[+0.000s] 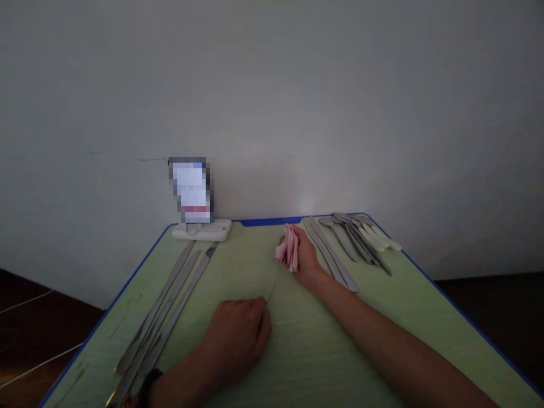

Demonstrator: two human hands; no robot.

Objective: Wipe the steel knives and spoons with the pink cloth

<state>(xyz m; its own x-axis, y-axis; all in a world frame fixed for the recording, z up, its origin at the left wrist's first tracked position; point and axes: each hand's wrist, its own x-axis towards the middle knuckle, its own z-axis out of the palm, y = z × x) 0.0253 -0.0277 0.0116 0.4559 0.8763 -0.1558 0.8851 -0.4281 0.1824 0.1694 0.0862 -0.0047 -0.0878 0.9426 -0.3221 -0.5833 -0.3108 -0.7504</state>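
My left hand (pixel 240 331) is closed in a pinch low over the middle of the table. From between its thumb and forefinger juts the thin metal blade of a table knife (pixel 271 294), seen nearly edge-on; its handle is hidden in the hand. Farther forward and to the right, my right hand (pixel 305 258) grips a folded pink cloth (pixel 289 248). The cloth and the knife are apart. Several table knives (pixel 170 309) lie lengthwise at the left, beside my left forearm. Two more metal knives (pixel 330 255) lie just right of my right hand.
Several metal spoons (pixel 355 238) and white-handled cutlery (pixel 380 235) lie at the back right. A phone (pixel 192 190), its screen blurred, stands on a white base (pixel 202 230) at the back left. The green table (pixel 255 255) has a blue edge and meets a pale wall (pixel 272 102).
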